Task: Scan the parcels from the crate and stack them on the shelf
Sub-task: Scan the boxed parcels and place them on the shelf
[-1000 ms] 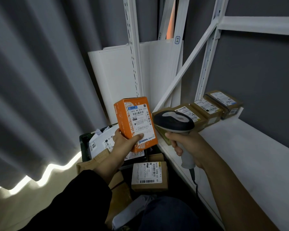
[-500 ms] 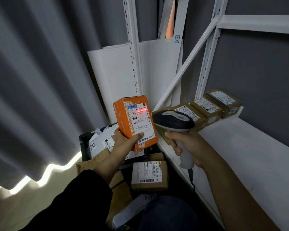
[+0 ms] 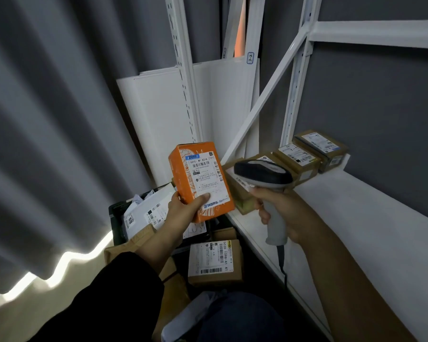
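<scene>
Orange parcel: an oblong carton (image 3: 183, 174) of smooth orange card with a white barcode label across its front. It is held up, tilted slightly, above the crate and just left of the shelf's front corner.
Scanner: a pistol-shaped scanner (image 3: 262, 172) with a glossy dark top on a pale grey body. A dark cable (image 3: 282, 265) hangs from the butt. Its head points left at the label, close to it but apart.
Left grip: the left grip (image 3: 183, 211) is grasping the orange parcel at its lower end, thumb flat on the label's bottom edge and fingers behind. A dark sleeve (image 3: 109, 304) covers the forearm.
Right grip: the right grip (image 3: 282, 213) is clenched round the scanner's handle, with the bare forearm over the shelf.
Crate: a dark green plastic crate (image 3: 116, 213) sits low, under the left grip. Crumpled white mailers (image 3: 146, 208) with labels lie inside.
Brown parcel: a matte cardboard box (image 3: 215, 277) lies label up beside the shelf's edge. Whether it lies in the crate cannot be told.
Shelf: a smooth, flat white board (image 3: 356, 218) with a straight front edge. A broad white stretch shows between the far row and the right forearm.
Shelved parcels: labelled brown cardboard boxes (image 3: 307, 166) stand edge to edge at the far end. The nearest is partly hidden by the scanner.
Frame: white perforated metal uprights (image 3: 183, 70) and a diagonal brace (image 3: 265, 107).
Surroundings: a grey pleated curtain (image 3: 47, 119) hangs at the left, and flat white boards (image 3: 158, 124) lean behind the upright.
</scene>
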